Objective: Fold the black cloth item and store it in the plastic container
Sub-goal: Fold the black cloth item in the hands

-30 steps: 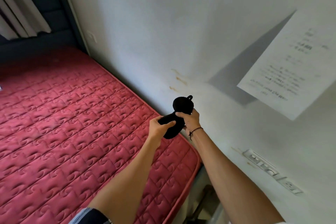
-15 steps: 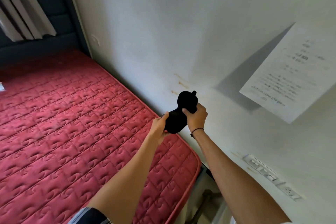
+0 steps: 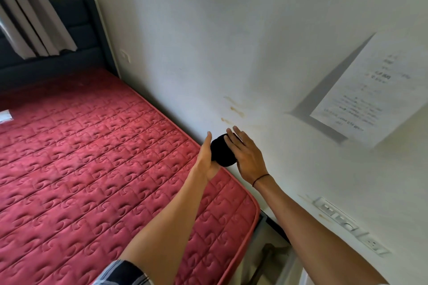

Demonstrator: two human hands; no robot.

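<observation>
The black cloth item (image 3: 221,154) is bunched into a compact round wad, held in the air above the mattress's right edge, close to the wall. It is pressed between my two palms. My left hand (image 3: 205,157) sits on its left side with fingers straight and pointing up. My right hand (image 3: 247,157) covers its right side with fingers stretched out flat; a thin black band circles that wrist. Only the middle of the wad shows between the hands. No plastic container is in view.
A red quilted mattress (image 3: 92,169) fills the left and lower part, with a dark headboard (image 3: 88,37) and grey curtain (image 3: 30,23) at the far end. A white wall (image 3: 208,30) runs along the right, carrying a printed sheet (image 3: 370,97) and wall sockets (image 3: 347,224).
The cloth went from an elongated shape gripped by curled fingers to a round wad squeezed between flat palms. Both hands opened their fingers, and the view shifted slightly downward.
</observation>
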